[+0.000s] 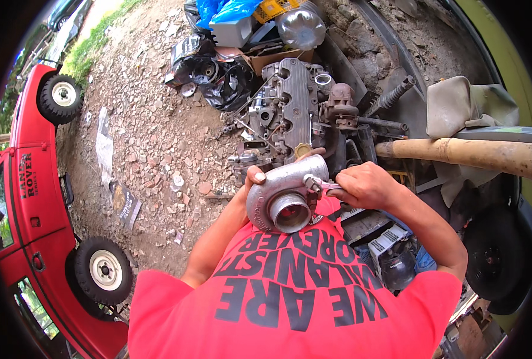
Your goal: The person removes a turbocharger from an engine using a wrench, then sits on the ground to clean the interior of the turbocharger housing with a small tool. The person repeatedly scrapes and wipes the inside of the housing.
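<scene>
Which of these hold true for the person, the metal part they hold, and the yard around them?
1. The left hand holds a grey snail-shaped metal housing against the chest. True.
2. The right hand holds a wrench at the housing. True.
3. The vehicle at the left is blue. False: it is red.
4. The engine hangs from a hoist. False: it rests low among parts on the stony ground.
5. The person wears gloves. False: both hands are bare.
</scene>
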A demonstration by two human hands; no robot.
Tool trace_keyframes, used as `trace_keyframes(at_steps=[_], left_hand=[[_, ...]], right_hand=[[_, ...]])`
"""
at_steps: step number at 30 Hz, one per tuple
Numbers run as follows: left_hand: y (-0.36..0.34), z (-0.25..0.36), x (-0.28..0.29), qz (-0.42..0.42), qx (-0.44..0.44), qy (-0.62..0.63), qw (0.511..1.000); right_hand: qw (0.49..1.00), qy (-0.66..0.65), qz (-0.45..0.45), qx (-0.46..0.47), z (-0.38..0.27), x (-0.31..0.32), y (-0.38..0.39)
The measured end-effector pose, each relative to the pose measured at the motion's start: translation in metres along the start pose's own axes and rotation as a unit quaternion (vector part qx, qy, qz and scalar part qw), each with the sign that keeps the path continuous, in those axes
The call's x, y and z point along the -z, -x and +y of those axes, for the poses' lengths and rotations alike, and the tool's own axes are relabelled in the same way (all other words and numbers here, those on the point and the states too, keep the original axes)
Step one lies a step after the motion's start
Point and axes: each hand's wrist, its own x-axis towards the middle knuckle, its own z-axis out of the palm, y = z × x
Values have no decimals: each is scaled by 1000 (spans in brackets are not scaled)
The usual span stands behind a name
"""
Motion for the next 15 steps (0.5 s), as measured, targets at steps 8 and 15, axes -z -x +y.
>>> trace_keyframes(at_steps=[8,15], left_hand=[[-11,-14,11,-105,137,192,966],[-16,-20,-6,161,184,-51,968]], right_hand=[[909,-357,-136,-168,-31,18,1],[920,-313,-152,-182,-37,20,8]])
